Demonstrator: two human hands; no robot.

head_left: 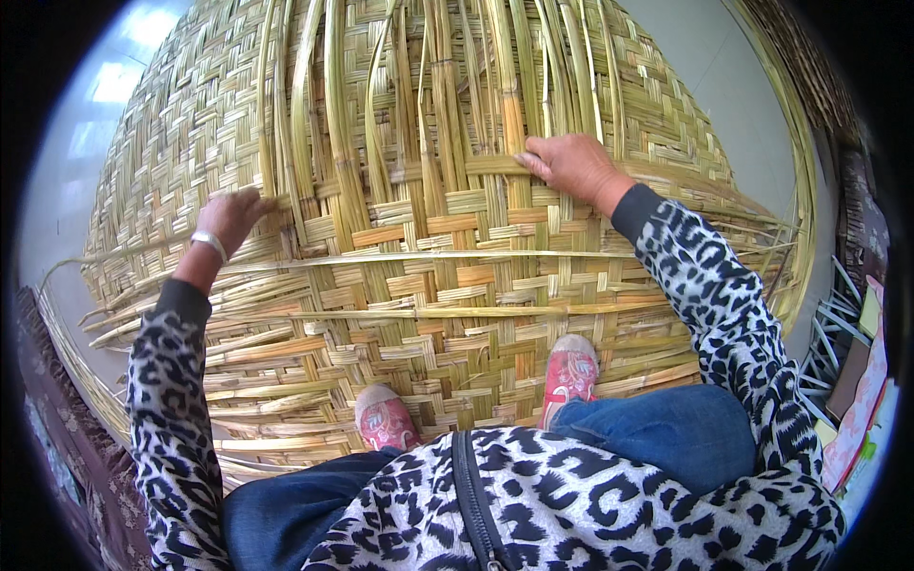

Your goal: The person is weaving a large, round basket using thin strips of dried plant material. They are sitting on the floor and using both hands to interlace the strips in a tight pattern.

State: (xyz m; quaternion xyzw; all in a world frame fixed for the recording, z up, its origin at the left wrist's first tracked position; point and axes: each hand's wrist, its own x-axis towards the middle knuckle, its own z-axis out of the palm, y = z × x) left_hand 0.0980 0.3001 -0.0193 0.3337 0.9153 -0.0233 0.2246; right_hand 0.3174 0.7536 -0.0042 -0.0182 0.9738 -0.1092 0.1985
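Observation:
A large woven mat (186, 133) of split reed or cane strips lies on the floor beneath me. One crosswise flat strip (493, 166) runs between my hands, passing over and under the lengthwise strips. My left hand (228, 219), a silver bangle at its wrist, is closed round the strip's left part. My right hand (574, 169) pinches it further right between thumb and fingers. Several lengthwise strips (333, 95) stand loose above the weave and lean away from me. Two thin strips (457, 312) lie crosswise over the woven part nearer my feet.
My feet, in red shoes (571, 373), stand on the mat. Loose strip ends stick out at both sides. Long strips (804, 162) lie on the pale floor (705, 48) at the right, near a metal rack (833, 328). Dark patterned cloth (71, 419) is at the left.

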